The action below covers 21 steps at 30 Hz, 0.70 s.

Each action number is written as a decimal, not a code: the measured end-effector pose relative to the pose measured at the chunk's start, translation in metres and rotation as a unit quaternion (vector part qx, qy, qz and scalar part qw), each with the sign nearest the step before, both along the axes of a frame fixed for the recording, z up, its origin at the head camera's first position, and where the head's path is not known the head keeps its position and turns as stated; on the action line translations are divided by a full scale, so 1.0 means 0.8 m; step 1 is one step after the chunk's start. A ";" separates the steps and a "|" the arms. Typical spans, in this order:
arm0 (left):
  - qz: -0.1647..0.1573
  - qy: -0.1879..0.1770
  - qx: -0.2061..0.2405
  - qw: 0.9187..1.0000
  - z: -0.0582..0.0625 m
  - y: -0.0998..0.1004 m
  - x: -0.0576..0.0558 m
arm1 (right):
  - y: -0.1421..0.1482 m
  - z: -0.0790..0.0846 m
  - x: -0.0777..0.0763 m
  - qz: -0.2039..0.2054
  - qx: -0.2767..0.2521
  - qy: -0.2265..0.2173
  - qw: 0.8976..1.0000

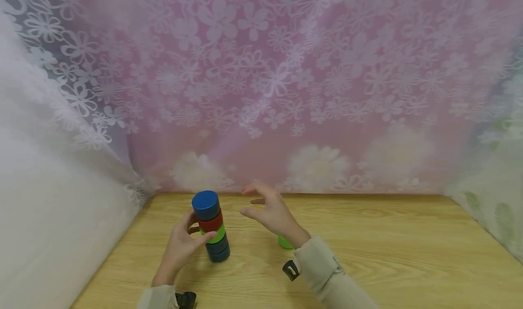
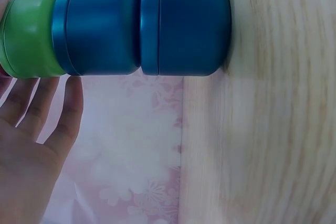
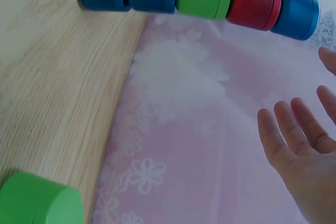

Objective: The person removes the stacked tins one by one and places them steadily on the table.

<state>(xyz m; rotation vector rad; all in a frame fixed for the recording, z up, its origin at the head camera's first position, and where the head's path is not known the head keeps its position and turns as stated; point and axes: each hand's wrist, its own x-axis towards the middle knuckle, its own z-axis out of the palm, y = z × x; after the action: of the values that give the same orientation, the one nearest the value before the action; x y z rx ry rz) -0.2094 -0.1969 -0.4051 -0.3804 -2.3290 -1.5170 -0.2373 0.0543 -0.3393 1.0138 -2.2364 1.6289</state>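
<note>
Several small round tins stand in one column: a blue tin [image 1: 206, 204] on top, then a red tin [image 1: 211, 221], a green tin [image 1: 219, 233], an upper dark blue tin [image 1: 218, 246] and a bottom dark blue tin [image 1: 220, 256] on the table. My left hand [image 1: 180, 247] holds the column from its left, thumb across the green tin and fingers behind. The right wrist view has the red tin and top blue tin leaning off the lower tins' line. My right hand [image 1: 273, 211] hovers right of the column, fingers apart, holding nothing.
A loose green tin [image 3: 31, 203] rests on the wooden table [image 1: 388, 245], partly hidden under my right wrist in the head view. Behind the table hangs a pink flowered curtain [image 1: 286, 95]. White cloth [image 1: 53, 200] borders the left side.
</note>
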 end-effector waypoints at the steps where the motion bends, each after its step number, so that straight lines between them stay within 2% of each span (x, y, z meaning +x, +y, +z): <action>1: -0.002 0.002 0.000 1.000 0.000 0.000 0.000 | -0.002 0.000 0.000 0.000 -0.002 0.001 1.000; 8: -0.004 0.011 -0.002 1.000 -0.001 -0.002 -0.002 | -0.016 0.001 0.003 0.009 0.001 0.003 1.000; 15: -0.005 0.019 0.002 1.000 0.002 -0.001 -0.003 | -0.027 0.003 0.004 0.035 -0.010 -0.020 0.999; 21: -0.006 0.019 -0.001 1.000 0.002 -0.001 -0.001 | -0.040 0.001 0.004 0.045 -0.037 -0.002 0.998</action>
<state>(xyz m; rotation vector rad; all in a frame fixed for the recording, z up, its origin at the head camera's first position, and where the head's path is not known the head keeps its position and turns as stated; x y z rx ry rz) -0.2104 -0.1974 -0.4036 -0.4205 -2.3023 -1.4999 -0.2342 0.0224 -0.3386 1.1076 -2.1460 1.7375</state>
